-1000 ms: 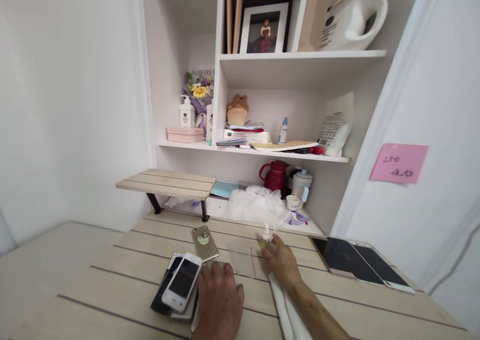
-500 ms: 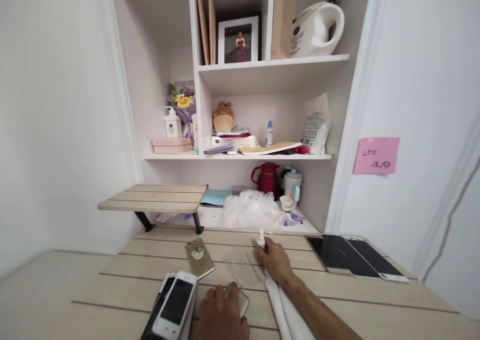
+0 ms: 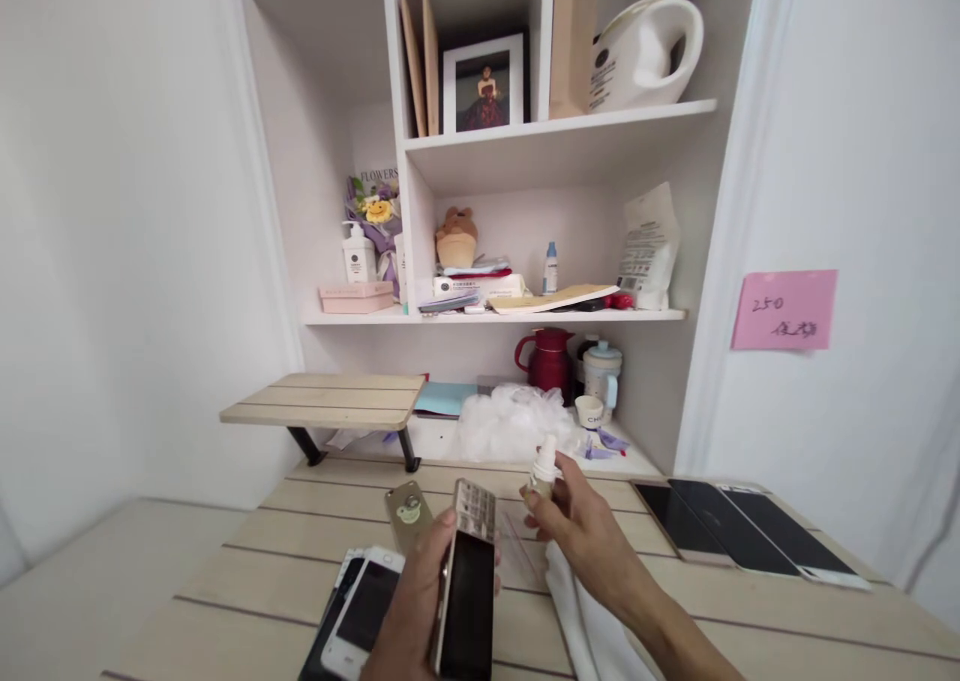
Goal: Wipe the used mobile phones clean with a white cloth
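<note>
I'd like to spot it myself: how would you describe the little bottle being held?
Start at the wooden table below the white shelves. Above it, the right hand pinches a small spray bottle. Its white nozzle sets it apart from the flat phones nearby.

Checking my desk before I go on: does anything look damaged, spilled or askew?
Nothing spilled or broken. The left hand holds a phone upright, the right hand a small spray bottle; other phones lie loosely stacked.
</note>
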`<state>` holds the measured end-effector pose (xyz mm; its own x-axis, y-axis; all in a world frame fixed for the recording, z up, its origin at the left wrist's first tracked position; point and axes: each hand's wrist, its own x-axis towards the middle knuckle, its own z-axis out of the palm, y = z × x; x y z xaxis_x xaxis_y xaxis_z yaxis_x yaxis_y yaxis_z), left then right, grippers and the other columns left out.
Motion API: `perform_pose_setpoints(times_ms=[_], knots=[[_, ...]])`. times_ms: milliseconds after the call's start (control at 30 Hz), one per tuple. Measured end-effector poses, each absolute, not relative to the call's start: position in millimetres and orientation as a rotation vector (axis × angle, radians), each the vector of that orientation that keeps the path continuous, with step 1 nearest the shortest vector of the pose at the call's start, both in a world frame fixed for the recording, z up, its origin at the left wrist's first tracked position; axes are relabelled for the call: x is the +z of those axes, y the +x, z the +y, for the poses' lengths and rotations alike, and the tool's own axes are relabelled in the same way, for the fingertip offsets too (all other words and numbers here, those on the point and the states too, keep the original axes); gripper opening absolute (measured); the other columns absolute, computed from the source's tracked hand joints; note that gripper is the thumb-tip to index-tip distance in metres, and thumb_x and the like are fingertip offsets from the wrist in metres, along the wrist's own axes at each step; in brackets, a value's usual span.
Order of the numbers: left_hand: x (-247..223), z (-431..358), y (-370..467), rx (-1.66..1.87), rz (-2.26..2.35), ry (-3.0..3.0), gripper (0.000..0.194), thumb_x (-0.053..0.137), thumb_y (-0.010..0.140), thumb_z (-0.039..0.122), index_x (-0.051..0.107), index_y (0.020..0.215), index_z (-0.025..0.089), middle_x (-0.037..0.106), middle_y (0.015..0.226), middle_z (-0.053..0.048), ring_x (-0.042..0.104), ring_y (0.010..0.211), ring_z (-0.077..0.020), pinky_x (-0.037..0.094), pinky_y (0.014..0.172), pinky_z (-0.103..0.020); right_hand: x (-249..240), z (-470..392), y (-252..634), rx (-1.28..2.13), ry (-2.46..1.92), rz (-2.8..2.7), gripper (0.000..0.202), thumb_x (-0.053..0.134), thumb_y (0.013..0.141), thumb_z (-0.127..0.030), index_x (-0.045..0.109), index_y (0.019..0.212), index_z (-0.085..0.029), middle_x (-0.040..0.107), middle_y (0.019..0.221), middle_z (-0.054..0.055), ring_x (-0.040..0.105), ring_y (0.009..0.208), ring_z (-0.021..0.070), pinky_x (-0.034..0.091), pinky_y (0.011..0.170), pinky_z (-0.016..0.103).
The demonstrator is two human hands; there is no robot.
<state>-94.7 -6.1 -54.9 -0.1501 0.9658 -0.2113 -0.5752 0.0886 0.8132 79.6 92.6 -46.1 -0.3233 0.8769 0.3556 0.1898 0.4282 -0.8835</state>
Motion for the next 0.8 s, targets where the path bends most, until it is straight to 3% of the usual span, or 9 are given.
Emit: perform_pose_setpoints(times_ms=[100,267,400,667,800], knots=[[-28.9,-2.3,-95.9,1.496,0.682,0.456,0.049,0.062,0.086,0.049,0.066,0.111,0.008,0.075,0.087,-0.012,0.071,0.070,-0.0206,0.054,0.061,-0.028,-17.0,60.4,87.6,1.105,-0.750,-1.821,0.076,0.053,0.095,-0.042,0.009,0.155,-0.026,0.066,0.078,-0.003,0.068,0.071,0.0192,0.056,0.066,0.033],[-0.2,8.1,-97.1,1.533,0.534,0.567,0.042,0.060,0.090,0.042,0.065,0.115,0.009,0.076,0.102,-0.013,0.073,0.080,-0.0234,0.058,0.070,-0.034,1.8,28.1,101.8,1.215,-0.680,-1.859,0.091,0.058,0.091,-0.046,-0.005,0.156,-0.033,0.066,0.075,-0.001,0.067,0.061,0.0205,0.055,0.055,0.034],[-3.2,16.5,-90.4,1.535,0.473,0.572,0.043,0.059,0.089,0.044,0.068,0.112,0.009,0.077,0.098,-0.012,0.073,0.075,-0.0221,0.057,0.067,-0.032,-1.2,23.1,104.7,1.239,-0.696,-1.894,0.096,0.064,0.086,-0.043,0.001,0.157,-0.031,0.064,0.068,-0.003,0.064,0.054,0.0187,0.053,0.052,0.030],[3.9,14.1,-68.5,1.385,0.527,0.477,0.044,0.062,0.084,0.051,0.071,0.100,0.011,0.077,0.078,-0.010,0.073,0.073,-0.0250,0.056,0.069,-0.035,-2.2,22.5,98.9,1.523,-0.460,-1.727,0.094,0.069,0.081,-0.056,0.015,0.154,-0.033,0.063,0.089,0.002,0.059,0.056,0.0124,0.050,0.051,0.027],[10.6,10.5,-61.0,1.423,0.588,0.483,0.041,0.063,0.084,0.049,0.072,0.098,0.012,0.075,0.071,-0.008,0.072,0.068,-0.0245,0.056,0.066,-0.034,-0.8,20.0,99.9,1.596,-0.393,-1.670,0.095,0.074,0.078,-0.055,0.016,0.151,-0.033,0.062,0.091,0.003,0.059,0.060,0.0131,0.048,0.052,0.026]])
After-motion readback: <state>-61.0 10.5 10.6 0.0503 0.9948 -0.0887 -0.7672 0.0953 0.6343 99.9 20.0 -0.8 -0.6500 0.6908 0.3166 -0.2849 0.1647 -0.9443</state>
